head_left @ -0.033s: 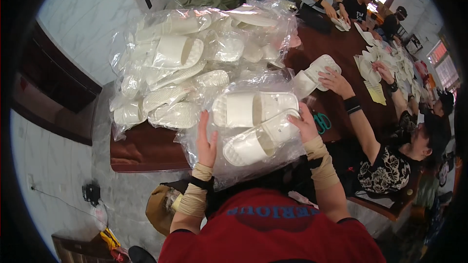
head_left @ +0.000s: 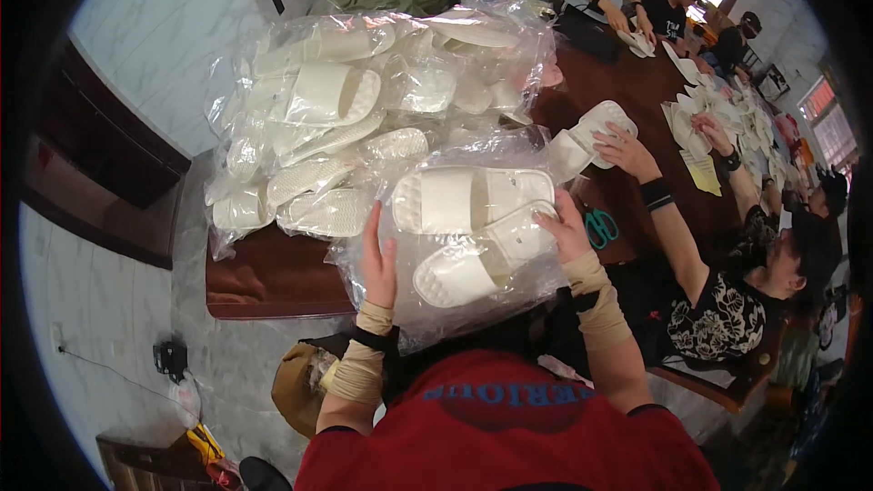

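Observation:
My right hand (head_left: 570, 229) closes on the heel ends of a pair of white slippers, its thumb over the nearer one. The farther slipper (head_left: 446, 202) lies almost level, and the nearer slipper (head_left: 459, 271) slants below it; their toes point left. Clear plastic film (head_left: 391, 314) spreads under and around the pair; whether it wraps them I cannot tell. Left of the toes, my left hand (head_left: 380, 264) is open, fingers stretched up and thumb apart, beside the plastic and holding nothing.
A heap of white slippers in clear bags (head_left: 332, 95) covers the table's far left. Right of me, a co-worker's hand (head_left: 627, 153) holds another white slipper pair (head_left: 577, 145). Green-handled scissors (head_left: 600, 229) and a yellow paper (head_left: 700, 171) lie on the brown table (head_left: 273, 282).
The slipper pair has shifted slightly left with my right hand. My left hand has also moved a little left.

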`<move>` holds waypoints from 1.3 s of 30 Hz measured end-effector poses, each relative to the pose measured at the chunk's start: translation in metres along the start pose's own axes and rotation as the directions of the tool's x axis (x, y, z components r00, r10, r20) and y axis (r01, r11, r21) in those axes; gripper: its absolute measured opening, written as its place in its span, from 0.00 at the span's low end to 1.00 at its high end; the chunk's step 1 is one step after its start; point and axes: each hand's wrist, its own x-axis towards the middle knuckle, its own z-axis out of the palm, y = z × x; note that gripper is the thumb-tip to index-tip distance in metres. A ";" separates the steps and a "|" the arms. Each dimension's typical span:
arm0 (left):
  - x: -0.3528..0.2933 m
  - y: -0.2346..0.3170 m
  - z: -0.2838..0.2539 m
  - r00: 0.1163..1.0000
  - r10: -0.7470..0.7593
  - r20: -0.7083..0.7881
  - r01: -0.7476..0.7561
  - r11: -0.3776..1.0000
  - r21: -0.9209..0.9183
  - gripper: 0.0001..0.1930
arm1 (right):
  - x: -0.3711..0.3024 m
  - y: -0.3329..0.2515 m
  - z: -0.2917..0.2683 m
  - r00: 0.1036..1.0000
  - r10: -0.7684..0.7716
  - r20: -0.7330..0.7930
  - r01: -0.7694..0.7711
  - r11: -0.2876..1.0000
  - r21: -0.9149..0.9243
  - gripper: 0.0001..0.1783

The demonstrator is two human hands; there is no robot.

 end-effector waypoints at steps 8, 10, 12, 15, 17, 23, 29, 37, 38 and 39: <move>0.015 -0.010 -0.017 0.998 0.014 -0.058 -0.005 0.990 0.138 0.24 | 0.026 0.067 0.001 0.989 -0.065 -0.135 0.026 0.962 -0.273 0.27; 0.004 -0.028 0.006 0.993 -0.092 0.070 0.065 0.944 0.322 0.27 | 0.024 0.050 0.005 0.991 0.013 -0.130 -0.042 0.973 -0.228 0.27; -0.002 -0.039 0.020 0.993 -0.093 0.074 0.053 0.905 0.422 0.27 | 0.027 0.034 -0.001 0.986 -0.088 -0.141 0.062 0.982 -0.181 0.26; 0.004 -0.032 0.031 0.990 -0.102 0.101 0.037 0.858 0.512 0.29 | 0.024 0.016 -0.062 0.958 -0.207 -0.199 0.153 0.955 -0.254 0.26; 0.006 -0.030 0.029 0.989 -0.115 0.094 0.045 0.837 0.545 0.29 | 0.010 -0.015 -0.086 0.941 -0.173 -0.290 0.089 0.955 -0.281 0.27; 0.005 -0.037 0.030 0.995 -0.085 0.053 0.039 0.812 0.582 0.29 | -0.027 -0.073 -0.118 0.789 -0.408 -0.460 0.245 0.895 -0.373 0.27; 0.006 -0.036 0.031 0.990 -0.127 0.065 0.070 0.826 0.560 0.29 | -0.030 -0.113 -0.083 0.657 -0.394 -0.643 0.425 0.898 -0.116 0.25; 0.010 -0.044 0.032 0.988 -0.125 0.087 0.075 0.896 0.438 0.28 | 0.007 0.015 -0.053 0.887 -0.186 -0.422 0.081 0.964 -0.255 0.24; 0.012 -0.041 0.032 0.988 -0.127 0.087 0.076 0.892 0.446 0.28 | 0.009 0.031 -0.065 0.886 -0.183 -0.426 0.078 0.965 -0.251 0.24; 0.013 -0.042 0.028 0.988 -0.128 0.085 0.077 0.890 0.449 0.28 | 0.012 0.042 -0.081 0.893 -0.075 -0.443 0.029 0.994 -0.108 0.23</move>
